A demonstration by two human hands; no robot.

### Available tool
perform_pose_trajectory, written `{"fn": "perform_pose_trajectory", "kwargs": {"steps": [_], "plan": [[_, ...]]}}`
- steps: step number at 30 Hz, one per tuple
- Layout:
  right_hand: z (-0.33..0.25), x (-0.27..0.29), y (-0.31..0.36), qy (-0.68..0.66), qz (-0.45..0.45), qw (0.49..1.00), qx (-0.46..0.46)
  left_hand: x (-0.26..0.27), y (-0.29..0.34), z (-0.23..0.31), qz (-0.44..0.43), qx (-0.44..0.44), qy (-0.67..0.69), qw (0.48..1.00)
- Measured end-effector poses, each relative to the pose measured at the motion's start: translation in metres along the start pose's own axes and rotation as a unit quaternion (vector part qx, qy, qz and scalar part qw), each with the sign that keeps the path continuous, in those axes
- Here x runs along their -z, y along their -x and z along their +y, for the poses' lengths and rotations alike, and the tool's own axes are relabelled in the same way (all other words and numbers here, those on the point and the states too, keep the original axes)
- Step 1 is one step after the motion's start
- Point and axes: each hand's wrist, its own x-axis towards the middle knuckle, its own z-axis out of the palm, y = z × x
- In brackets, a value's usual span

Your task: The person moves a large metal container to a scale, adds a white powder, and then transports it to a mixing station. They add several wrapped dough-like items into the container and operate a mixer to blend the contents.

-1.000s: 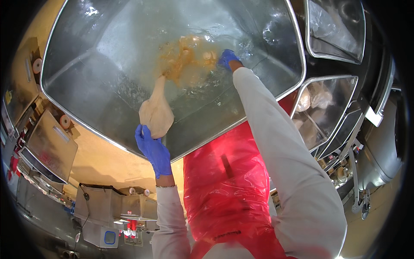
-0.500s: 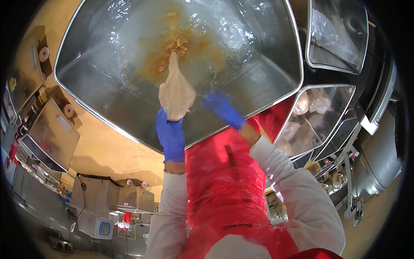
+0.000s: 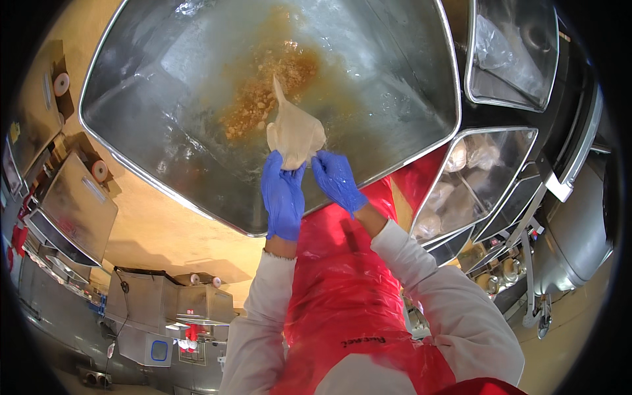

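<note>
A limp, pale beige bag [image 3: 296, 131] hangs over the near part of a large metal tub [image 3: 105, 141], with its narrow end pointing away from me. My left hand [image 3: 283, 191], in a blue glove, is closed on the bag's near left edge. At the near right edge, my right hand [image 3: 337, 179], also gloved in blue, pinches the bag; its fingertips are partly hidden. Beyond the bag's tip, brown and tan crumbly clumps [image 3: 260, 92] spread through the cloudy liquid in the tub.
Right of the tub stands a metal bin [image 3: 454, 191] holding several clear bags with pale contents. Another bin [image 3: 517, 56] behind it holds crumpled clear plastic. Metal carts [image 3: 72, 204] stand on the tan floor to the left. The tub's near rim lies just under my wrists.
My right hand has moved in from the side and taken hold of the bag. The bag and my left hand have shifted right and slightly nearer. The brown clumps have spread wider in the liquid.
</note>
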Motion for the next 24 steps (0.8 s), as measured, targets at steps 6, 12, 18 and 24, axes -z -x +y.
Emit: {"fn": "perform_pose_trajectory", "kwargs": {"steps": [6, 12, 18, 24], "plan": [[-0.059, 0.03, 0.038, -0.049, -0.044, 0.998, -0.005, 0.044, -0.062, 0.002, -0.002, 0.095, 0.001, 0.995], [-0.096, 0.047, 0.051, -0.016, -0.094, 0.995, -0.036, 0.064, -0.057, 0.001, 0.029, 0.094, -0.075, 0.992], [-0.142, 0.079, 0.056, 0.09, -0.021, 0.995, 0.041, 0.111, -0.007, 0.004, 0.029, 0.049, -0.071, 0.996], [-0.114, 0.112, 0.015, 0.256, 0.001, 0.963, 0.087, 0.141, 0.032, 0.011, 0.045, -0.032, -0.165, 0.985]]}}
